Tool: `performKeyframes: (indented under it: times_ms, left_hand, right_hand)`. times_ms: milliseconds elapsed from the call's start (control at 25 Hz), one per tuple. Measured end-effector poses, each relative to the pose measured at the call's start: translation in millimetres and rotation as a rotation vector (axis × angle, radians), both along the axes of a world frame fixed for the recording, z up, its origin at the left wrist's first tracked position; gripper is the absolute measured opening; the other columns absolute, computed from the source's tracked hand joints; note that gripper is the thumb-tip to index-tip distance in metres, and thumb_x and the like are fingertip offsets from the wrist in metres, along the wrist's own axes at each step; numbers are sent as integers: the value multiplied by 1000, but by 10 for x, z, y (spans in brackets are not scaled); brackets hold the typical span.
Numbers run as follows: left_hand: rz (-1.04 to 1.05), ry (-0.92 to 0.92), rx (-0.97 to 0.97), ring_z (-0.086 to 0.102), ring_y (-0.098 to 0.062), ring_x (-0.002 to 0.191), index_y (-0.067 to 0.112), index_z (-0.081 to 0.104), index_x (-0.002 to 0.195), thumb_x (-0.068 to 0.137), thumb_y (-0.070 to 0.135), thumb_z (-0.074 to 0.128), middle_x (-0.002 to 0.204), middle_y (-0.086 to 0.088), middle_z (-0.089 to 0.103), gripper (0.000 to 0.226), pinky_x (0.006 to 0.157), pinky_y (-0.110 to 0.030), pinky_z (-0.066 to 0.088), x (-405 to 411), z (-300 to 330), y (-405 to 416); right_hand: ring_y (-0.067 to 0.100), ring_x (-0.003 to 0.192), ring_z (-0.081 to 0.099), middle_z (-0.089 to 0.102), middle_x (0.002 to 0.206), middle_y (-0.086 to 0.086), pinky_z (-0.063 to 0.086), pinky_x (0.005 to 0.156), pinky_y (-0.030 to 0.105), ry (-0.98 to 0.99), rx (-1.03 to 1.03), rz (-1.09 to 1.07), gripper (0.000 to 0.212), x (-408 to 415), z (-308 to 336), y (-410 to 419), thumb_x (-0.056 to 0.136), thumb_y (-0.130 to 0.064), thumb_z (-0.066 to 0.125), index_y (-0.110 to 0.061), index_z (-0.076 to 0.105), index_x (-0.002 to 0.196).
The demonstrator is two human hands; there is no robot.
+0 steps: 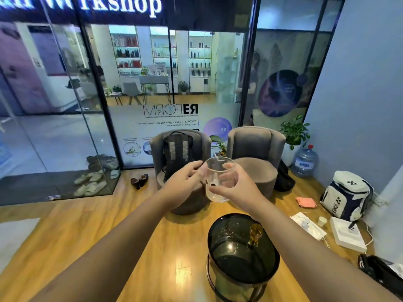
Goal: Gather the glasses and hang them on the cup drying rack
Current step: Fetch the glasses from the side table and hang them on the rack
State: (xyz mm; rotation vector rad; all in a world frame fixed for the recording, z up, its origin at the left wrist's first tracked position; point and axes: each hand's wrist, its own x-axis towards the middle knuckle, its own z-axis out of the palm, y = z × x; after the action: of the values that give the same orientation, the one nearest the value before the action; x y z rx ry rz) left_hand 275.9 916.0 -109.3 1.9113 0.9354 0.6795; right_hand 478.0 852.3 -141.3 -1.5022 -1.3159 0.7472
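Head view: glass (220, 179) between both hands, above table rim (210, 234).

Small glass (255, 234) on round table (220, 253), two armchairs (257, 149) behind.

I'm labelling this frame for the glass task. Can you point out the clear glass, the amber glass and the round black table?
clear glass (220, 182): head view, middle of its side wall.
amber glass (255, 233): head view, its bowl.
round black table (237, 269): head view, bare part of its top.
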Motion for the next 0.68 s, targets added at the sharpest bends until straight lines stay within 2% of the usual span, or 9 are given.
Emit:
performKeyframes:
  times_ms: [80, 160, 240, 360, 440, 520, 600, 680]
  left_hand:
    - [65, -39, 2, 55, -4, 122, 45, 48, 140, 87, 78, 34, 129, 21, 60, 64, 88, -16, 40, -322, 146, -114]
    - [153, -47, 10, 56, -10, 126, 39, 49, 145, 90, 75, 32, 134, 13, 60, 68, 92, -23, 42, -651, 252, -182]
    - [250, -57, 18, 58, -11, 125, 33, 53, 144, 98, 68, 32, 135, 8, 62, 61, 96, -26, 44, -975, 336, -247]
    - [447, -70, 75, 60, -3, 117, 37, 58, 138, 95, 72, 30, 124, 15, 65, 61, 95, -25, 47, -1548, 441, -465]
    - [581, -75, 110, 62, -3, 116, 41, 61, 131, 99, 68, 31, 122, 17, 67, 52, 95, -27, 48, -1943, 460, -673]
    - [710, -52, 145, 62, -2, 115, 46, 61, 123, 105, 62, 33, 118, 22, 67, 37, 95, -28, 48, -2273, 471, -915]
    - [863, -27, 172, 62, -1, 114, 50, 58, 119, 101, 65, 35, 117, 23, 66, 34, 98, -30, 48, -2581, 494, -1253]
    - [1025, 2, 188, 61, -8, 116, 49, 56, 120, 100, 65, 36, 121, 16, 66, 32, 101, -35, 48, -2843, 516, -1650]
  right_hand:
    - [8, 112, 63, 63, 123, -17, 54, 83, 23, -14, 16, 68, 84, -264, 201, 18, 66, -51, 94, -42, 46, 134]
    - [9, 112, 63, 63, 125, -13, 55, 84, 26, -40, 20, 164, 84, -541, 384, 98, 68, -51, 94, -41, 45, 136]
    - [14, 113, 64, 63, 127, -7, 54, 85, 27, -61, 43, 263, 86, -825, 512, 208, 70, -48, 94, -36, 46, 140]
    - [18, 115, 64, 64, 130, -2, 56, 84, 25, -71, 81, 440, 91, -1350, 654, 353, 71, -43, 95, -30, 45, 146]
    - [18, 117, 65, 63, 132, -1, 59, 89, 30, -52, 88, 574, 94, -1729, 695, 403, 70, -43, 95, -29, 44, 147]
    - [13, 113, 66, 64, 130, -4, 60, 85, 24, -31, 99, 683, 94, -2050, 677, 411, 66, -46, 96, -30, 46, 144]
    - [10, 110, 67, 65, 126, -6, 60, 81, 21, -31, 108, 806, 90, -2426, 661, 352, 64, -48, 96, -33, 49, 139]
    - [14, 113, 66, 64, 128, -4, 61, 90, 35, -39, 110, 928, 90, -2839, 655, 232, 66, -47, 96, -31, 49, 140]
